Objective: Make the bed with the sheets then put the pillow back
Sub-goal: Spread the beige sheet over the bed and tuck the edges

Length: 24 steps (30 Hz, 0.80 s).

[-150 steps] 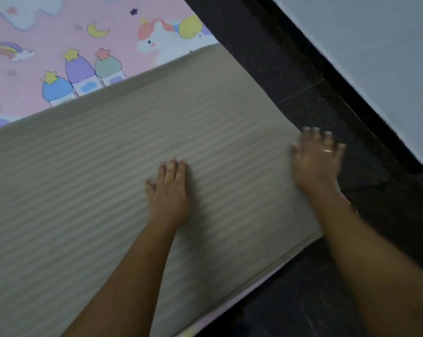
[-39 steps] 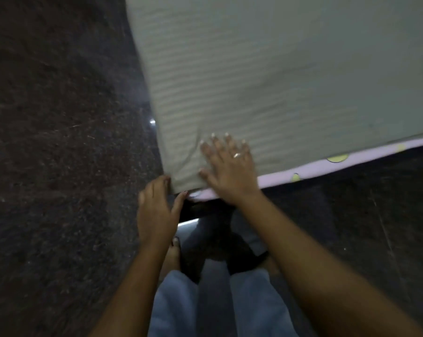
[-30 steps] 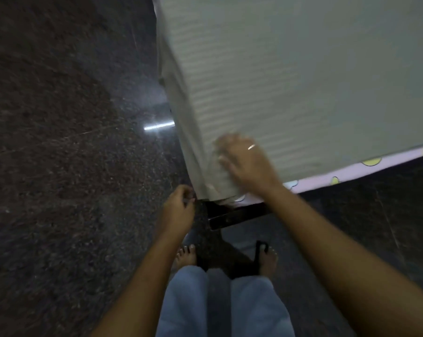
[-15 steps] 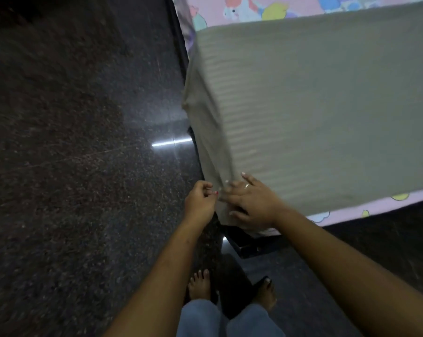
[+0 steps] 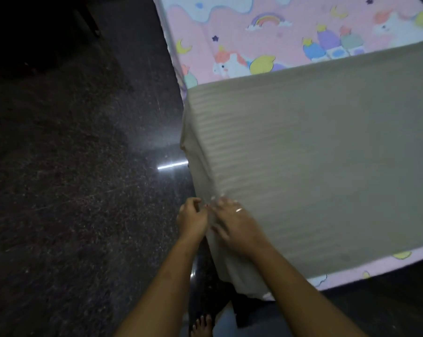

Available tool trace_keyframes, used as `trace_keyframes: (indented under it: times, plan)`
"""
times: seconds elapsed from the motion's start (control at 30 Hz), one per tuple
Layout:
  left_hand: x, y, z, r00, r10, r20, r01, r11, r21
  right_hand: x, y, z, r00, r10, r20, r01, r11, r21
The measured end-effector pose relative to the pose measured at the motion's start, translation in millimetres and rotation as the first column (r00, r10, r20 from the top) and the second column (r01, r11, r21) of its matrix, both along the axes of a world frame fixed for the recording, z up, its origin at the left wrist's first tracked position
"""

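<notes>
step: squaring sheet corner | grey striped sheet covers bed's near half, left edge hanging over the side, over unicorn-print sheet | left hand fingers pinched on hanging edge | right hand fingers spread flat on corner, just right, nearer the fold

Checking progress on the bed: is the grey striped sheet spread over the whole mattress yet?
Only partly: the grey striped sheet lies flat over the near end, while the pink unicorn-print sheet beyond it is uncovered.

Sheet lies on mattress, floor to its left.
</notes>
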<state>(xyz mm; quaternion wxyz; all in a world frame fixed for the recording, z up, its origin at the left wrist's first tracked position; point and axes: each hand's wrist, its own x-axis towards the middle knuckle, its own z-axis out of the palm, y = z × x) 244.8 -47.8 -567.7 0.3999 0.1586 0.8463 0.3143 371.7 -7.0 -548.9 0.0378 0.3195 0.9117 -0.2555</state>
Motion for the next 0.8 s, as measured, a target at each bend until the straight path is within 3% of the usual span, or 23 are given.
trace_keyframes:
  times: [0.07, 0.17, 0.27, 0.37, 0.53, 0.67, 0.7, 0.73, 0.8]
  plan:
    - [-14.7, 26.3, 6.6, 1.0, 0.022, -0.011, -0.022, 0.999, 0.032, 22.7, 40.0, -0.6, 0.965, -0.23, -0.126, 0.243, 0.966, 0.093]
    - [-30.6, 68.6, 1.8, 0.999, 0.038, 0.026, -0.041, 0.992, 0.116, 55.9, 101.3, 1.1, 0.883, -0.457, 0.102, 0.44, 0.885, 0.155]
    - [-38.7, 104.5, -9.9, 0.994, 0.003, 0.113, -0.018, 0.991, 0.135, 56.8, 121.6, -14.7, 0.801, -0.501, 0.328, 0.475, 0.865, 0.162]
    - [-51.0, 138.0, -20.5, 0.975, -0.04, 0.219, 0.002, 0.986, 0.168, 7.2, 113.9, -32.3, 0.779, -0.557, 0.288, 0.525, 0.83, 0.187]
    - [-109.5, 192.2, -21.7, 0.955, -0.121, 0.269, 0.069, 0.978, 0.197, -78.4, 100.7, -40.2, 0.876, -0.45, 0.173, 0.401, 0.879, 0.257]
    - [-177.5, 234.5, 0.5, 0.939, -0.142, 0.312, 0.066, 0.969, 0.24, -129.0, 146.4, -35.1, 0.992, -0.096, 0.08, 0.076, 0.971, 0.228]
    - [-195.6, 243.3, 5.8, 0.94, -0.152, 0.305, 0.085, 0.972, 0.22, -140.9, 167.3, -33.9, 0.993, -0.111, 0.033, 0.101, 0.97, 0.221]
    - [-211.4, 250.7, 8.1, 0.942, -0.166, 0.291, 0.108, 0.973, 0.204, -149.0, 187.6, -32.4, 0.974, -0.226, -0.009, 0.223, 0.953, 0.204]
    - [-243.8, 264.3, 8.3, 0.943, -0.226, 0.245, 0.187, 0.967, 0.171, -166.3, 223.2, -29.1, 0.801, -0.599, -0.013, 0.592, 0.788, 0.169]
